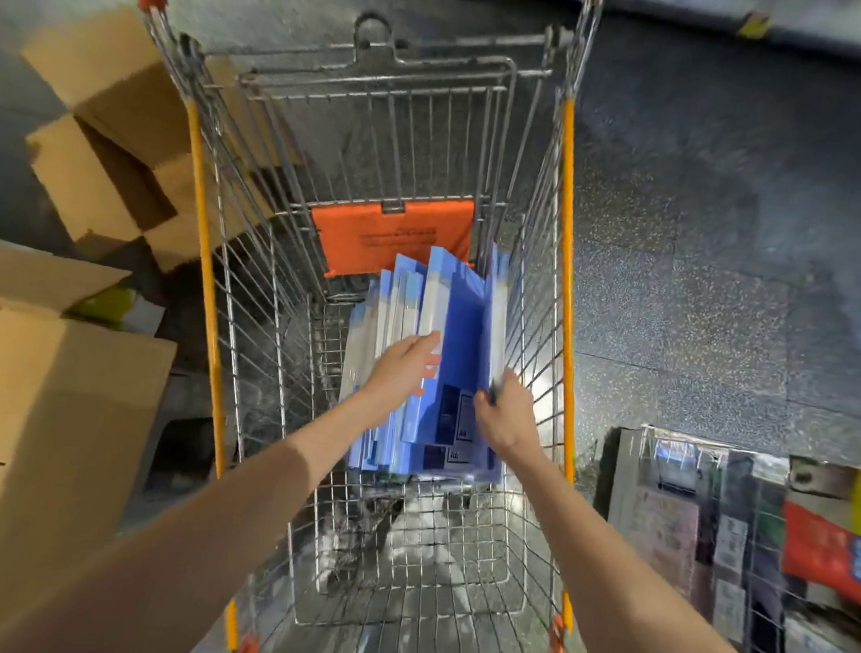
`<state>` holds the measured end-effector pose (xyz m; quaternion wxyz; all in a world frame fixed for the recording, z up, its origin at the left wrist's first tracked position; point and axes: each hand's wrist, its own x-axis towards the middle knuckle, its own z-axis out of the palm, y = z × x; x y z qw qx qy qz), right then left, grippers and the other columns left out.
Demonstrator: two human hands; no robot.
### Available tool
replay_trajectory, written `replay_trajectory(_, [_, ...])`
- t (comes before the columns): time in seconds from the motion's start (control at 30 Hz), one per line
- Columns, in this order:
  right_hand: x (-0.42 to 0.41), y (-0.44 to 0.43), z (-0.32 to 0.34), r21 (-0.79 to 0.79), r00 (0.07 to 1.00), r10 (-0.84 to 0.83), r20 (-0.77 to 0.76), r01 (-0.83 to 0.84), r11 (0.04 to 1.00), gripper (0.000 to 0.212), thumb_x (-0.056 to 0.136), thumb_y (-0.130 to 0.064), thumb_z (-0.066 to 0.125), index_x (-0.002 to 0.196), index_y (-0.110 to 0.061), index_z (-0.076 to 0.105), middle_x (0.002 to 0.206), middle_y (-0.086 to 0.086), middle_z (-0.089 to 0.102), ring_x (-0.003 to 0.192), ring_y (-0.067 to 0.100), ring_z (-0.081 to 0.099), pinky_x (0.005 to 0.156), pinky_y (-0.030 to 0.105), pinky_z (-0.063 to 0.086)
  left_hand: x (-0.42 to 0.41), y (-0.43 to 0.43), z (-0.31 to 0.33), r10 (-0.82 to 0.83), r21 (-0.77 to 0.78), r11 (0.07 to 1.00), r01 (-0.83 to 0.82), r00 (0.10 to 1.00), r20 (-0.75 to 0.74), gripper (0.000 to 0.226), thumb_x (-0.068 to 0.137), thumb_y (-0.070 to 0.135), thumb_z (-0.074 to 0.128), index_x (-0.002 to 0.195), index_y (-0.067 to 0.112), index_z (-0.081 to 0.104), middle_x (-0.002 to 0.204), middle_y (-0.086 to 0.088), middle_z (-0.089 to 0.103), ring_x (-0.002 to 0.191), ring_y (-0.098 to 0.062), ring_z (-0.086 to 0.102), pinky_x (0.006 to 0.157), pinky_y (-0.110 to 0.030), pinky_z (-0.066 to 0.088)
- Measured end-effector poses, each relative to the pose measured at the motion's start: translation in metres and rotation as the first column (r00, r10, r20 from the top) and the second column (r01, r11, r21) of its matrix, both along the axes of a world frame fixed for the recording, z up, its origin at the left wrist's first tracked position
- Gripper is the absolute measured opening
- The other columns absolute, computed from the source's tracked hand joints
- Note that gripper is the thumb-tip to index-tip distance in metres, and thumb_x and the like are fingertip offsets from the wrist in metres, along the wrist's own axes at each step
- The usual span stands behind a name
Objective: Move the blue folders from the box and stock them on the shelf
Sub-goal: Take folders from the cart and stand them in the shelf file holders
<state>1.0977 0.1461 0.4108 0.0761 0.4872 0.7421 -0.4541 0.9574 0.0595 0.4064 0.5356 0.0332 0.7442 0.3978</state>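
View from above into a wire shopping cart [564,244] with orange rails, standing on a speckled dark floor [690,274]. The blue folders [462,323] stand on edge in a row in the far half of the cart basket, close to its right wall and just near of the orange seat flap [389,235]. My left hand [399,370] lies against the left part of the row, its fingers [424,345] straight and together, pressing flat on a pale spine. My right hand [506,417] grips the near edge of the rightmost folders, thumb and fingers clamped on them (the fingertips themselves are hidden behind the covers). Open cardboard boxes [52,399] sit on the floor left of the cart; a wire rack of packaged goods [711,528] stands at near right.
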Motion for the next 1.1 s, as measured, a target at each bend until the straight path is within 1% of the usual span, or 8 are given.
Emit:
replay_trajectory(0.17, [0.004, -0.041, 0.055, 0.060, 0.998, -0.005, -0.060, 0.008, 0.998, 0.009, 0.096, 0.000, 0.053, 0.094, -0.003, 0.044, 0.072, 0.001, 0.047, 0.061, 0.015, 0.045, 0.049, 0.021, 0.032, 0.004, -0.015, 0.047, -0.100, 0.042, 0.994, 0.098, 0.993, 0.059, 0.053, 0.100, 0.058, 0.046, 0.142, 0.025, 0.046, 0.126, 0.005, 0.054, 0.115, -0.021, 0.056, 0.090, -0.043, 0.057])
replay_trajectory(0.37, [0.005, -0.104, 0.115, 0.156, 0.987, 0.145, -0.067, -0.133, 0.979, 0.013, 0.090, -0.011, 0.059, 0.092, -0.003, 0.049, 0.088, 0.026, 0.063, 0.079, 0.031, 0.057, 0.063, 0.026, 0.026, 0.024, -0.042, 0.097, -0.128, 0.094, 0.988, 0.126, 0.992, 0.017, 0.056, 0.092, 0.071, 0.048, 0.113, 0.020, 0.060, 0.106, -0.003, 0.064, 0.100, -0.024, 0.060, 0.074, -0.039, 0.053])
replay_trajectory(0.43, [0.005, -0.130, 0.128, 0.189, 0.981, 0.191, -0.045, -0.179, 0.965, 0.027, 0.091, -0.022, 0.063, 0.088, 0.000, 0.049, 0.073, 0.011, 0.058, 0.067, 0.026, 0.052, 0.059, 0.025, 0.031, 0.028, -0.065, 0.106, -0.029, 0.130, 0.991, 0.029, 1.000, 0.001, 0.050, 0.089, 0.067, 0.056, 0.099, 0.018, 0.058, 0.089, -0.006, 0.061, 0.083, -0.026, 0.061, 0.069, -0.034, 0.050])
replay_trajectory(0.6, [0.003, -0.193, 0.174, 0.225, 0.956, 0.292, -0.024, -0.279, 0.933, 0.025, 0.093, -0.027, 0.068, 0.094, -0.004, 0.059, 0.074, 0.005, 0.060, 0.067, 0.023, 0.055, 0.059, 0.032, 0.037, 0.024, -0.133, 0.128, -0.041, 0.188, 0.980, 0.059, 0.994, -0.098, 0.072, 0.090, 0.059, 0.053, 0.130, -0.002, 0.054, 0.115, -0.018, 0.065, 0.104, -0.032, 0.062, 0.088, -0.037, 0.050])
replay_trajectory(0.7, [0.005, -0.216, 0.197, 0.176, 0.947, 0.311, -0.074, -0.295, 0.939, 0.028, 0.092, -0.042, 0.068, 0.095, -0.014, 0.068, 0.067, -0.011, 0.062, 0.059, -0.003, 0.057, 0.059, 0.017, 0.039, 0.020, -0.163, 0.146, -0.024, 0.246, 0.968, 0.043, 0.997, -0.079, 0.058, 0.097, 0.049, 0.049, 0.129, 0.000, 0.053, 0.108, -0.013, 0.065, 0.098, -0.032, 0.065, 0.090, -0.041, 0.053])
replay_trajectory(0.8, [0.006, -0.230, 0.218, 0.044, 0.976, 0.157, -0.151, -0.152, 0.987, 0.044, 0.095, -0.051, 0.058, 0.114, -0.013, 0.071, 0.088, -0.005, 0.073, 0.070, 0.002, 0.066, 0.070, 0.021, 0.051, 0.018, -0.187, 0.166, -0.047, 0.316, 0.946, 0.067, 0.996, -0.071, 0.041, 0.103, 0.041, 0.046, 0.128, 0.008, 0.046, 0.094, 0.000, 0.056, 0.083, -0.019, 0.060, 0.075, -0.036, 0.050])
replay_trajectory(0.9, [0.009, -0.226, 0.231, -0.149, 0.937, -0.227, -0.264, 0.193, 0.970, 0.041, 0.099, -0.036, 0.058, 0.123, -0.004, 0.065, 0.111, 0.015, 0.070, 0.089, 0.019, 0.064, 0.076, 0.029, 0.048, 0.016, -0.201, 0.177, -0.087, 0.383, 0.917, 0.111, 0.993, -0.080, 0.060, 0.102, 0.049, 0.046, 0.144, 0.006, 0.041, 0.118, 0.003, 0.056, 0.103, -0.015, 0.054, 0.085, -0.035, 0.041])
replay_trajectory(1.1, [0.012, -0.211, 0.272, -0.139, 0.836, -0.405, -0.369, 0.382, 0.914, 0.061, 0.093, -0.062, 0.053, 0.142, -0.025, 0.050, 0.134, -0.003, 0.057, 0.117, 0.019, 0.057, 0.097, 0.039, 0.048, 0.030, -0.213, 0.210, -0.149, 0.531, 0.833, 0.155, 0.987, -0.055, 0.058, 0.102, 0.051, 0.048, 0.150, 0.020, 0.039, 0.147, 0.016, 0.042, 0.132, -0.008, 0.039, 0.109, -0.035, 0.032])
